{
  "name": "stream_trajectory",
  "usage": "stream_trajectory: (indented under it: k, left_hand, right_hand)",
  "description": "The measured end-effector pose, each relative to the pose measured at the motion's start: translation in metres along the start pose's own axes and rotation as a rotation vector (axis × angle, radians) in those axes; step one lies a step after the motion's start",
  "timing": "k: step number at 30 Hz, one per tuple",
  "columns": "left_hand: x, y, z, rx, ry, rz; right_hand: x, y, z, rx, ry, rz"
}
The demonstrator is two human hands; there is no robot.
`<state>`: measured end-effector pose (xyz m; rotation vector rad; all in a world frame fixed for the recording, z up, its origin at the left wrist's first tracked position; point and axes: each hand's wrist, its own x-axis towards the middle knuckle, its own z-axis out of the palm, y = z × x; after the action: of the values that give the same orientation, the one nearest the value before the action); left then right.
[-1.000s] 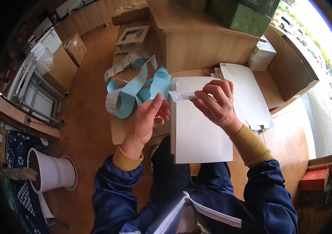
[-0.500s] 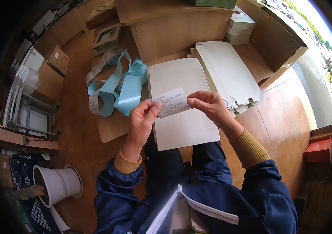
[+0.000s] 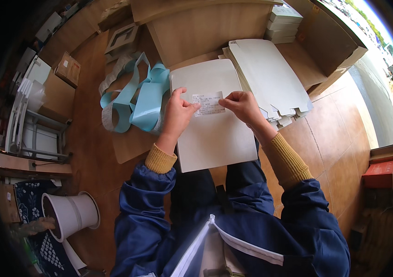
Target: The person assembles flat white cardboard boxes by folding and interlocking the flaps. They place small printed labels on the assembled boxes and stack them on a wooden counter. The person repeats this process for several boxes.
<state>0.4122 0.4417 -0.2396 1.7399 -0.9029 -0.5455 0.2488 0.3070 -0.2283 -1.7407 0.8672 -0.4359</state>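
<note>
White label is over the white box, its print too small to read. The right hand pinches its right edge; the left hand touches the left edge by thumb, other fingers partly hidden, their grip I cannot tell. It covers some box edge. Around lie blue backing strip and flattened cartons.

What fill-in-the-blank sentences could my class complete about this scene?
The left hand touches the small white printed label near its ____ edge, the right hand near its right.
Left of the flat white rectangular panel, the curled paper strip has a glossy ____ side.
Both ribbed knit cuffs are ____.

Left; light blue; mustard yellow.
</note>
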Motion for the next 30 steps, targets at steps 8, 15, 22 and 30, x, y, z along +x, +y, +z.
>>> stream_trajectory:
  k: [8,15,22,30]
  left_hand:
    - [0.019,-0.013,0.012,0.279,0.033,-0.019]
    - [0.019,-0.013,0.018,0.372,0.049,0.030]
    - [0.018,-0.014,0.024,0.397,0.059,-0.004]
    - [0.018,-0.012,0.026,0.438,0.059,0.009]
  right_hand:
    - [0.022,-0.001,0.007,-0.386,0.040,0.002]
    - [0.021,0.004,0.012,-0.528,0.049,-0.012]
    - [0.022,0.008,0.013,-0.538,0.060,-0.028]
    - [0.022,0.009,0.013,-0.539,0.061,-0.017]
